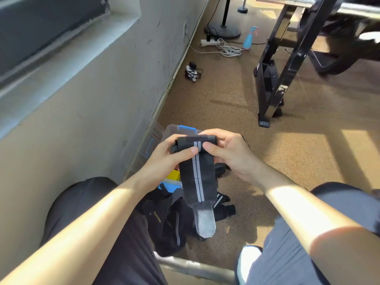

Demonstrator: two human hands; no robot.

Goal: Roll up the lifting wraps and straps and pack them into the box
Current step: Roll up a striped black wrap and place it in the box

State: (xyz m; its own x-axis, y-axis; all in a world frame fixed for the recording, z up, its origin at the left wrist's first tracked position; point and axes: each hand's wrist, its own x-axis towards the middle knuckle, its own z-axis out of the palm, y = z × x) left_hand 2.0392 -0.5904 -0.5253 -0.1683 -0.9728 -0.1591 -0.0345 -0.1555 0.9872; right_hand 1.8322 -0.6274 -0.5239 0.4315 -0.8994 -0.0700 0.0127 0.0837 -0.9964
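Hands meet in front of the body, with the forearms reaching out from either side and angling in toward each other. The left hand [170,155] grips the wrap [197,179] at the left end of its rolled top. Its fingers curl behind the roll and its thumb lies across the front, tip at the grey stripe. The right hand [228,153] mirrors it on the right end, fingers curled over the roll and thumb tip pressed just beside the left one.

The wrap is black with a grey stripe down its middle and is held in the air by both hands. Its upper part is coiled into a short roll. The rest hangs straight down below the hands and ends in a pale grey tab.

The box [172,131], clear with blue latches, sits on the floor just beyond and below the hands, next to the wall. Something yellow [173,175] shows under the left wrist. More black straps [170,221] lie in a heap on the floor beneath the hanging tail, between the knees. Far beyond the hands stand a black rack [293,64] and a blue bottle [247,40].
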